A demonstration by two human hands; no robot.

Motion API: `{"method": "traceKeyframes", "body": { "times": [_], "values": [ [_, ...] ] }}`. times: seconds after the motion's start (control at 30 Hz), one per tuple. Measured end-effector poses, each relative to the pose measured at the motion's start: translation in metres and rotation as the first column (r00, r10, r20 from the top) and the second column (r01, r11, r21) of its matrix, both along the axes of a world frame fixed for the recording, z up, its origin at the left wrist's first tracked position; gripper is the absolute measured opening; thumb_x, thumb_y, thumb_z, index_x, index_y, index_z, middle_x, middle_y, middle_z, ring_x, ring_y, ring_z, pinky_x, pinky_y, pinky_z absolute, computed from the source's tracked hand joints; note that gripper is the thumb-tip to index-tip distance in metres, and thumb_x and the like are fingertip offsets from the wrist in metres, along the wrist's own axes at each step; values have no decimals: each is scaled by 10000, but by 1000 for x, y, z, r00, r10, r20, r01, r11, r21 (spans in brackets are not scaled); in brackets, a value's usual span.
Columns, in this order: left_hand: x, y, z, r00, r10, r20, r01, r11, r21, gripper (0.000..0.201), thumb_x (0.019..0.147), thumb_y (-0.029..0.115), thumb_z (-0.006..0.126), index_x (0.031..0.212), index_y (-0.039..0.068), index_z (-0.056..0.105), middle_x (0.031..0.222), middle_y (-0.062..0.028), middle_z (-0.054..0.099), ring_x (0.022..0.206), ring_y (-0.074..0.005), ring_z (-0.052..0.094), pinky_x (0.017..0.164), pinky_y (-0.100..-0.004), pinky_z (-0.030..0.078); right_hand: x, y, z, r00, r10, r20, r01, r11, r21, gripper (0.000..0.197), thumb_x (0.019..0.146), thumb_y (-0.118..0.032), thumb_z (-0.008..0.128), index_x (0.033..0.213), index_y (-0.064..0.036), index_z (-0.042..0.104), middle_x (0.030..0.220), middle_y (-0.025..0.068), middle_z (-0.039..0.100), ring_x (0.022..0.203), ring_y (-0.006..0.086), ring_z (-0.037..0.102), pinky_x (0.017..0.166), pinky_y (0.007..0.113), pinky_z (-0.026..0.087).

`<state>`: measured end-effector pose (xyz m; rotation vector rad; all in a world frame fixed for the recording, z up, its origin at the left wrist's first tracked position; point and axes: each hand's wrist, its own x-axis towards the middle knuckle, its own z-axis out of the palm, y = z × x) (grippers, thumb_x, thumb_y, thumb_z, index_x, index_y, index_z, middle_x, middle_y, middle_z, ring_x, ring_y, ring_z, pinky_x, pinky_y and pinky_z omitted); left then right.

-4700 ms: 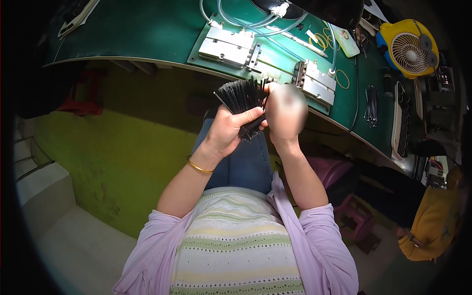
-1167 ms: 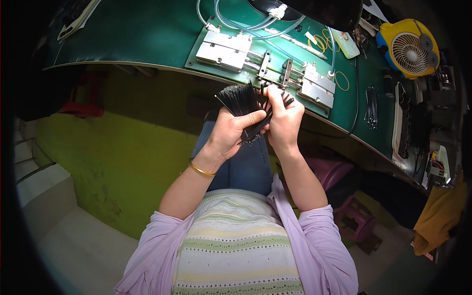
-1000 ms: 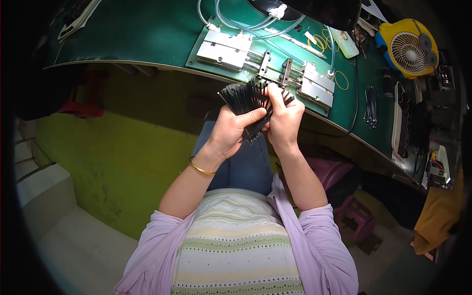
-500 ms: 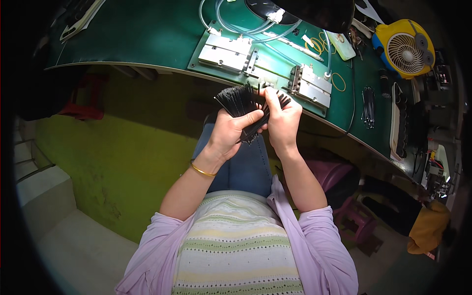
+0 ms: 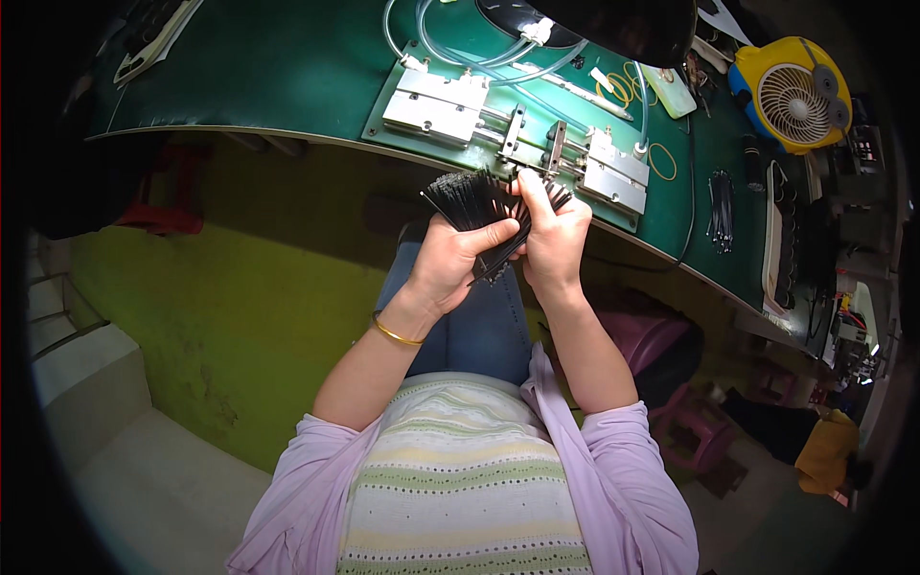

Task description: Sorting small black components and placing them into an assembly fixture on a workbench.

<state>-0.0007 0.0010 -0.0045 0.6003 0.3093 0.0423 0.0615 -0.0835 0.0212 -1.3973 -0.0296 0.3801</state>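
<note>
My left hand (image 5: 444,264) is closed around a thick bundle of thin black strips (image 5: 463,199), fanned out at the top, with the thumb lying across them. Beside it, my right hand (image 5: 558,240) grips several more black strips (image 5: 558,195), thumb and forefinger pinched together at the bench edge. What sits right at those fingertips is too small to make out. Just beyond the fingers stands a metal fixture with a left cylinder block (image 5: 436,103) and a right cylinder block (image 5: 615,174). Its dark left jaw (image 5: 514,132) and right jaw (image 5: 555,147) stand close together.
Clear air hoses (image 5: 498,69) loop over the green bench (image 5: 278,67). A black lamp hood (image 5: 623,29) hangs above. Rightward lie rubber bands (image 5: 661,161), another black strip bundle (image 5: 721,211) and a yellow-blue fan (image 5: 791,96). A pink stool (image 5: 695,431) stands below.
The fixture's two jaws have slid out from their blocks toward each other. My hands have barely shifted, still holding the strips. At the far right, a person's dark and mustard clothing has moved slightly.
</note>
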Motion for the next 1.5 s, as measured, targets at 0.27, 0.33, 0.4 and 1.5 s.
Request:
{"method": "traceKeyframes", "body": {
  "times": [0.27,0.33,0.4,1.5],
  "values": [
    [-4,4,5,999,-28,-18,28,1000,-2,146,754,0,596,896,6,559,773,-47,576,612,-132,572,564,-246,484,-5,0,4,998,23,51,-22,999,-31,198,822,-128,551,675,1,579,483,1,475,332,47,378,288,183,258],
    [-6,5,6,999,-38,-22,38,999,5,138,753,2,599,885,9,559,769,-46,575,609,-131,573,559,-245,485,-6,0,6,994,28,109,-22,998,-50,198,821,-139,547,712,17,604,509,2,501,351,39,405,293,183,297],
    [-6,4,4,997,-27,-68,30,999,36,125,749,2,603,864,16,556,761,-45,574,604,-133,578,545,-241,486,-6,0,5,990,30,138,-22,998,-60,203,820,-144,545,731,24,617,522,3,514,361,35,419,295,182,316],
    [-2,2,0,998,-2,-61,3,1000,21,144,741,1,619,851,37,531,763,-47,570,602,-147,582,536,-246,488,-3,1,2,998,-5,70,11,996,-87,213,831,-156,546,741,24,612,565,52,577,384,57,474,298,184,326]
  ]
}}
